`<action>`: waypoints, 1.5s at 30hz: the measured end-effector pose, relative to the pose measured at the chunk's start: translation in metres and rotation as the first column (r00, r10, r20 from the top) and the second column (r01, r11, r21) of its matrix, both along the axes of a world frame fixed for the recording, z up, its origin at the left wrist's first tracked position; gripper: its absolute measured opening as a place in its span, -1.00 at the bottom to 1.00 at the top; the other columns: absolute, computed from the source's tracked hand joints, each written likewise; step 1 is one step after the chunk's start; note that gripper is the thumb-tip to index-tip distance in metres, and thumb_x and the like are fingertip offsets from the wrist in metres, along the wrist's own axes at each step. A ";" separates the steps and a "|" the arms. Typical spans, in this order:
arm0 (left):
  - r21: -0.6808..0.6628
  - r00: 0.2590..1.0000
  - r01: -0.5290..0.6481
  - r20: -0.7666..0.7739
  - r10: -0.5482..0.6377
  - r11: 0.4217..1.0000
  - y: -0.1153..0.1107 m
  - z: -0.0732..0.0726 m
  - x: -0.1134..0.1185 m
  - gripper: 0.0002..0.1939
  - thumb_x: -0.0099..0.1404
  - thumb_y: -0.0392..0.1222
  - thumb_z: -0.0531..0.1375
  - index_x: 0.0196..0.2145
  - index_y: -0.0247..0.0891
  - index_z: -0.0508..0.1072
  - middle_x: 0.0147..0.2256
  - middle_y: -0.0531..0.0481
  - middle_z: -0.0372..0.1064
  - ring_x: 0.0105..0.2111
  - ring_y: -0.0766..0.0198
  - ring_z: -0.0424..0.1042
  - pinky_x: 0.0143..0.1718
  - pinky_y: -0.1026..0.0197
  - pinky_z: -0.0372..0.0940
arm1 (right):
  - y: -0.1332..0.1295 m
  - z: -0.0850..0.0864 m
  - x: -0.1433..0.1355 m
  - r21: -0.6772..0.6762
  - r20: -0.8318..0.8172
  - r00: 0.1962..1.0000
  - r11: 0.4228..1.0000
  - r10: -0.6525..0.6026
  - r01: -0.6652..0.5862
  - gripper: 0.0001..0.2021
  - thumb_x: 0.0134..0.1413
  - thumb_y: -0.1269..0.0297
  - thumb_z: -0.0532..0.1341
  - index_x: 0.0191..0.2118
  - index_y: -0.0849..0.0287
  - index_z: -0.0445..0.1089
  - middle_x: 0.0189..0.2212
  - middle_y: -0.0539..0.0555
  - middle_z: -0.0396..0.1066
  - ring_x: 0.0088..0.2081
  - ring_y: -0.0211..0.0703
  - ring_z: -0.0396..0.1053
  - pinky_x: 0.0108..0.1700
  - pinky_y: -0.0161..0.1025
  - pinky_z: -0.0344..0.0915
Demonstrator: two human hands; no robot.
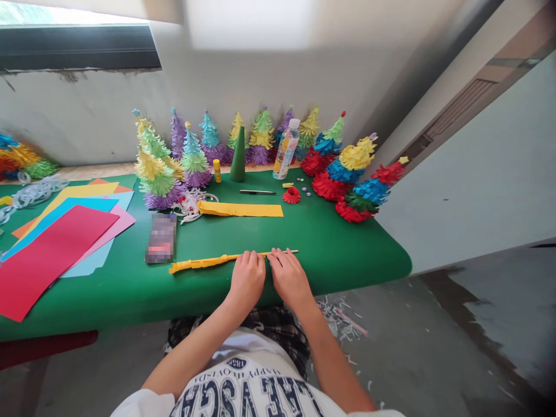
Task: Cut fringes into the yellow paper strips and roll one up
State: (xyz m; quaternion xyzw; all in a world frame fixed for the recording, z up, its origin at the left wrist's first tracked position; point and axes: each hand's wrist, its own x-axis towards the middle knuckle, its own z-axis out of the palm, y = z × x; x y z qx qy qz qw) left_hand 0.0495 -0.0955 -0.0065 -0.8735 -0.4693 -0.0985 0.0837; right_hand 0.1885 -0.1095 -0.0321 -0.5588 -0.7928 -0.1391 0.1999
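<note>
A long narrow yellow paper strip (202,263) lies near the front edge of the green table, partly rolled on a thin stick (294,251) whose tip sticks out at the right. My left hand (249,275) presses its curled fingers on the rolled part. Close beside it, my right hand (287,272) has its fingers on the stick and paper near the right end. Behind them lies a flat yellow strip (256,209), folded at its left end. To the left rests a phone (160,238), its screen blurred.
Fringed paper trees (260,136) line the wall, with a green cone (238,156), bottle (286,149), glue stick (217,171), pen (257,191) and red paper ring (291,195) before them. Coloured sheets (65,255) lie left. Paper scraps (341,321) litter the floor.
</note>
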 end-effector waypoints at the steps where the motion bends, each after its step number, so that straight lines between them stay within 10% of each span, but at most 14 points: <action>1: 0.001 1.000 0.001 0.002 -0.001 1.000 0.000 0.000 0.000 -0.72 0.28 -0.42 0.05 -0.07 -0.51 0.41 -0.27 -0.21 0.36 -0.25 0.09 0.32 -0.23 0.10 0.26 | 0.000 0.001 0.000 -0.005 -0.005 1.000 1.000 0.003 -0.003 -0.67 0.18 0.53 0.00 -0.04 0.35 0.43 -0.10 0.29 0.48 -0.05 0.00 0.41 0.13 0.01 0.27; 45: 0.030 0.993 0.070 0.089 -0.072 0.997 -0.015 -0.002 -0.001 -0.79 0.29 -0.45 0.03 -0.19 -0.41 0.42 -0.34 -0.13 0.28 -0.32 0.12 0.28 -0.29 0.10 0.26 | -0.016 0.010 0.005 -0.021 -0.056 0.998 0.999 0.041 -0.042 -0.72 0.22 0.48 0.03 -0.08 0.34 0.43 -0.24 0.21 0.52 -0.19 -0.01 0.44 0.02 -0.04 0.35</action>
